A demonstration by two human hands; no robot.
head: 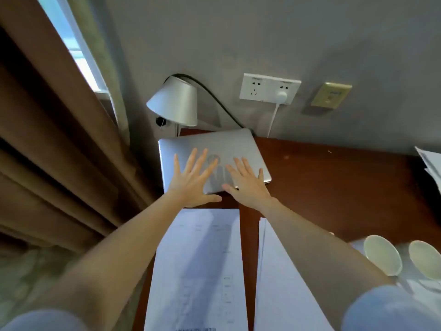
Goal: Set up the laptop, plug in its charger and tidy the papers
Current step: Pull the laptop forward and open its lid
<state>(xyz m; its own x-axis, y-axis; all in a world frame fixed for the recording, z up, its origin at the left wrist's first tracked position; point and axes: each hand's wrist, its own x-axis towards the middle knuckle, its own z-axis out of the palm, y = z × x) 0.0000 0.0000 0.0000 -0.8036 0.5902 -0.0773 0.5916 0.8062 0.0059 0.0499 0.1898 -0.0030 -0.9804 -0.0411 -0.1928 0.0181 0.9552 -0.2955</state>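
A closed silver laptop [229,145] lies at the far left corner of the dark wooden desk [322,177]. My left hand [191,180] and my right hand [245,182] both lie flat on its lid with fingers spread and straight. Nearer to me, two batches of white papers lie side by side: one [198,266] under my left forearm, a stack [281,283] under my right forearm. More papers [432,163] show at the desk's right edge. A white wall socket [269,88] above the desk has a white plug [282,95] in it, its cable running down behind the desk.
A silver desk lamp [175,103] with a black cable stands behind the laptop by the grey wall. Brown curtains [59,139] hang at the left beside a window. Two white cups [381,255] stand at the right near edge. A beige wall plate [331,94] sits right of the socket.
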